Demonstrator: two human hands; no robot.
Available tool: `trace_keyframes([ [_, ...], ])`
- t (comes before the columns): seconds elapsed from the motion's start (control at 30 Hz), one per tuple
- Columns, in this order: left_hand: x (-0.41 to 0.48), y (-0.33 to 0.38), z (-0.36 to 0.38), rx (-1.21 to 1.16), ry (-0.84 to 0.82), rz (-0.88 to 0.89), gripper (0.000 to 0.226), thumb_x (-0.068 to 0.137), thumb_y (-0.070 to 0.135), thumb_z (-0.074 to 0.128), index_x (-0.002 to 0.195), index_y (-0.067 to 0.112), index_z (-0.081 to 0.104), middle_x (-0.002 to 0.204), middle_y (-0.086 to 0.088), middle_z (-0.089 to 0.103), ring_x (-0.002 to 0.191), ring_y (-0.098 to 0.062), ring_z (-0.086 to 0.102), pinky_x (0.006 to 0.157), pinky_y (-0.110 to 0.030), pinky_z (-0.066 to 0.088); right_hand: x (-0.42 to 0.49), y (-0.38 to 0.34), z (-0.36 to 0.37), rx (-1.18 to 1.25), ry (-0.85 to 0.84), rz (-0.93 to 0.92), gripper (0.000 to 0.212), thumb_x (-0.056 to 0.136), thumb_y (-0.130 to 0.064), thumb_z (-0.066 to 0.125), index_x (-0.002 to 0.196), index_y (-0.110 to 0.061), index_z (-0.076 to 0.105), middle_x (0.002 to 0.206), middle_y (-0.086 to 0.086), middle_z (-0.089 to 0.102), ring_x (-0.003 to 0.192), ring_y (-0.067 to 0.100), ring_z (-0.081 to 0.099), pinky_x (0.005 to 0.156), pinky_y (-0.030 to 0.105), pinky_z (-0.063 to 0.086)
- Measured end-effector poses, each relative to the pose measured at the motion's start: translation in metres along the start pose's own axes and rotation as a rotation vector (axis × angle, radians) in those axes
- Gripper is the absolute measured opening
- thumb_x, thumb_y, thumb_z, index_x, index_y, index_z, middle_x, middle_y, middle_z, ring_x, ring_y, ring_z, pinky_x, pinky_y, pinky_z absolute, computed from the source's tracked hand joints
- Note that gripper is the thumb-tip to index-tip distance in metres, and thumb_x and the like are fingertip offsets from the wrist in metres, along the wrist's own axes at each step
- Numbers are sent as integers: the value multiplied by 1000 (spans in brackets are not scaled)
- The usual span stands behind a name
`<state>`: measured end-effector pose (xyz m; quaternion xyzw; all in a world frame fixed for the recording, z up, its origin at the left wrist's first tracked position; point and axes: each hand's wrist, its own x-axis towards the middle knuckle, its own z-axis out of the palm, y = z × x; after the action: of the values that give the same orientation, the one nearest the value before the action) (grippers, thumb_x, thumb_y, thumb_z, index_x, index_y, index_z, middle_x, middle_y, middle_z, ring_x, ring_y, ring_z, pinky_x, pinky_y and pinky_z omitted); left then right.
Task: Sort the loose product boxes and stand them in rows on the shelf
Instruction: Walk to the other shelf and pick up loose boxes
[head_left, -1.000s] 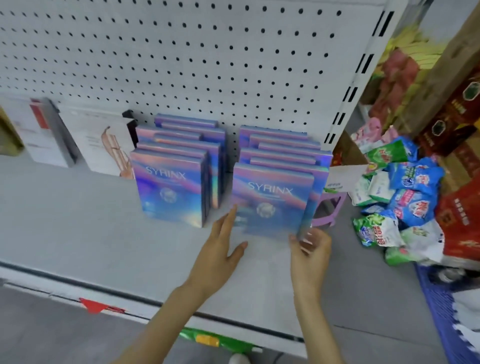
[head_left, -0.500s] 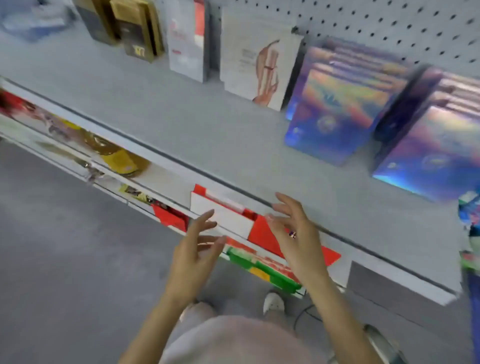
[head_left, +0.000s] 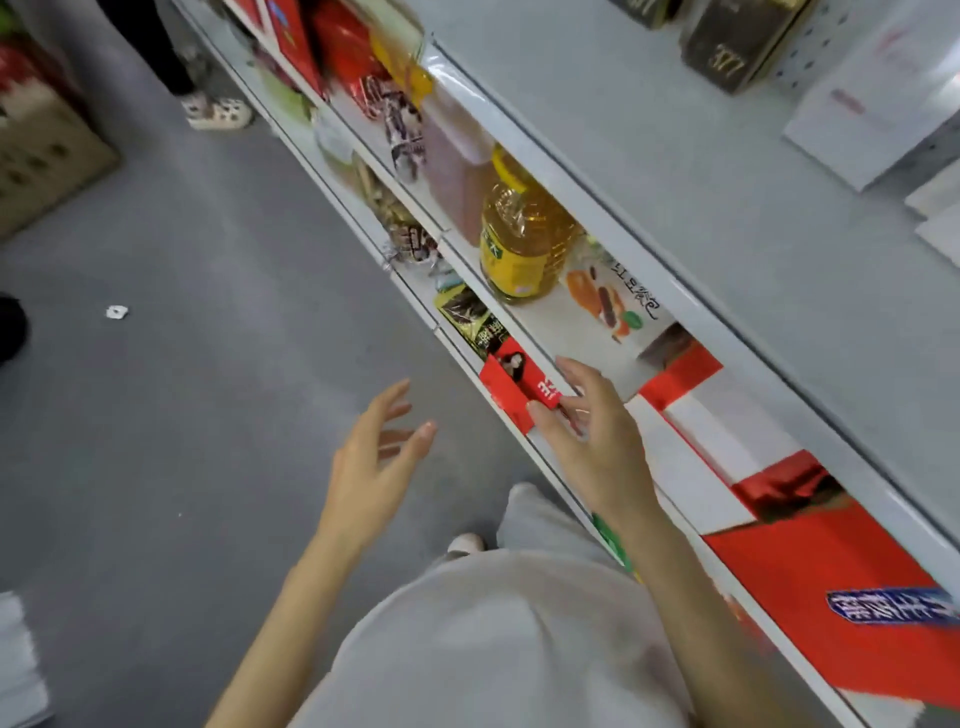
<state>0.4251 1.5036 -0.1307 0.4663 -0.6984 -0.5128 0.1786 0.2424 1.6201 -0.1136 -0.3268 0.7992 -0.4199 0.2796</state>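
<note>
Here, left hand (head_left: 374, 462) spread wide, empty, above smooth grey floor (head_left: 182, 364); right hand (head_left: 592, 431) relaxed, empty, before flat red packet (head_left: 511, 387).

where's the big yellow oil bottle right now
Head view, centre: the yellow plastic oil bottle stands on the lower shelf, between a pinkish container and a white printed packet.
</note>
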Motion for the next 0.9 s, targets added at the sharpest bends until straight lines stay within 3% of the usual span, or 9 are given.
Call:
trace_keyframes([
  [0.1, 21, -17, -7, -64, 22, -71, 43, 89, 38, 62, 130, 36, 49, 118, 9, 61, 92, 12, 59, 72, -1, 42, 43, -13, 28, -44, -69, 1, 55, 88, -43, 64, 137, -38, 40, 137, -14, 47, 119, 7, 53, 99, 34, 48],
  [0.3, 116, -34, -48, -101, 134, -163, 38, 89, 26, 64, 123, 38, 52, 115, 11, 63, 90, 5, 62, 73, -4, 44, 161, -48, 84, -3, -177, -24, 48, 88, -42, 64, 130, -44, 42, 133, -12, 53, 111, 5, 57, 95, 31, 51],
  [0.47, 245, -3, -124, -118, 323, -137, 38, 79, 41, 59, 117, 37, 58, 106, 15, 66, 89, -1, 65, 75, -16, 47, 288, -118, 118, -49, -197, -148, 41, 88, -41, 63, 128, -36, 52, 122, -18, 58, 100, 0, 60, 92, 33, 52],
  [0.63, 362, 57, -196, -58, 340, 22, 33, 85, 35, 63, 118, 31, 60, 101, 20, 67, 91, -1, 64, 78, -9, 46, 402, -210, 146, -148, -235, -277, 37, 89, -43, 62, 124, -36, 53, 113, -20, 58, 97, -2, 60, 85, 27, 54],
  [0.73, 415, 65, -232, -36, 351, 65, 32, 90, 22, 64, 121, 28, 58, 107, 18, 65, 91, 1, 63, 79, -6, 44, 459, -258, 168, -235, -238, -367, 38, 89, -41, 62, 125, -35, 52, 110, -23, 56, 96, -3, 57, 80, 17, 49],
  [0.8, 447, 56, -255, -54, 342, 45, 34, 89, 18, 64, 121, 30, 58, 110, 19, 65, 92, 2, 64, 79, -5, 45, 493, -281, 185, -221, -212, -363, 37, 89, -38, 63, 124, -36, 53, 108, -25, 55, 95, -3, 59, 80, 20, 50],
  [0.9, 500, 23, -294, -82, 312, -31, 36, 88, 14, 65, 114, 39, 59, 109, 18, 67, 90, -1, 66, 84, -19, 51, 541, -301, 224, -205, -189, -307, 35, 89, -34, 64, 120, -42, 53, 108, -28, 55, 95, -3, 60, 83, 27, 53],
])
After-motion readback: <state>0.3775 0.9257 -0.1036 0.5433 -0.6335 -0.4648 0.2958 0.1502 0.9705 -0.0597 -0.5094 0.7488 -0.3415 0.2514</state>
